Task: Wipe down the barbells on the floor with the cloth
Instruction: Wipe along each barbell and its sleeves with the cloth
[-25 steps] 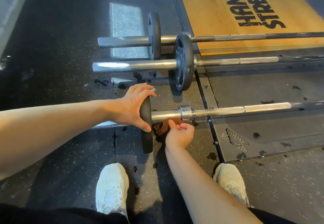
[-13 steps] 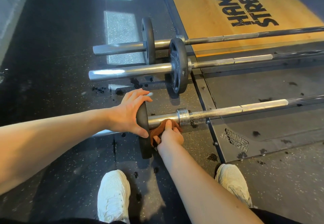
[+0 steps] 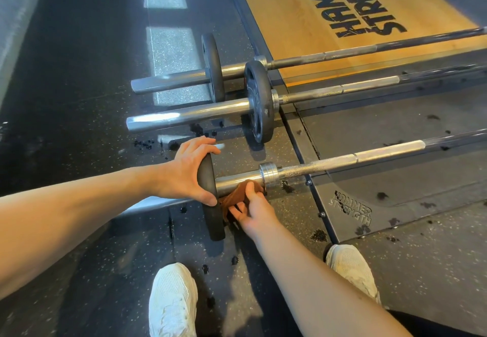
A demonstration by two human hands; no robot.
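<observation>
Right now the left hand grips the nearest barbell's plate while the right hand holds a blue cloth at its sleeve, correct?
No: the head view shows the cloth is brown, not blue. The left hand grips the plate on the nearest barbell, and the right hand holds the cloth at its sleeve.

One wide-angle camera, worn on the head, looks forward and steeply down at a gym floor (image 3: pixel 66 78). It sits close above the nearest barbell (image 3: pixel 342 160), with two white shoes (image 3: pixel 172 299) at the frame's bottom edge.
</observation>
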